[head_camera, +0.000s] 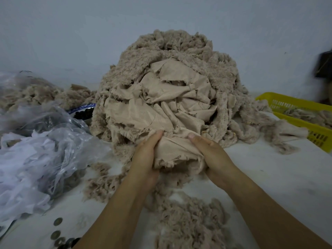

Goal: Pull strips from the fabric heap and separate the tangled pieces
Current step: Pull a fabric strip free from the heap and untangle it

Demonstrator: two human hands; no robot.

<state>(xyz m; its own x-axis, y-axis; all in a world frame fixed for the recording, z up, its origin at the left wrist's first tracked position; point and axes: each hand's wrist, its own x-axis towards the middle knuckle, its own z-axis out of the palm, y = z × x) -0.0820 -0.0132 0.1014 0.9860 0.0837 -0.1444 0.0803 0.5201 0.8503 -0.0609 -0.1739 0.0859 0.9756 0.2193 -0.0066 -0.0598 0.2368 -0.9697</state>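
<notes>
Beige fleece fabric heap [170, 87] blocks the centre of the white tabletop [269, 177]; clear plastic bags [45, 141] crowd its left edge, yellow plastic basket [294, 121] its right edge. Near-right corner passable.

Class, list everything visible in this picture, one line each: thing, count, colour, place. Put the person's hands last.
fabric heap: one, beige, table centre.
fabric strip: one, beige, at the heap's foot, held by both hands.
loose scraps: many, beige, on the table in front.
smaller pile: one, beige, back left.
plastic bags: several, clear, left.
white fabric: bunched, white, in the nearest bag.
basket: one, yellow, right.
bowl: one, blue-patterned rim, partly hidden left of the heap.
round discs: several, brownish, bottom left.
dark object: one, blurred, right edge.
table: one, white.
left hand: one, grips the strip's left side.
right hand: one, grips the strip's right side.
</notes>
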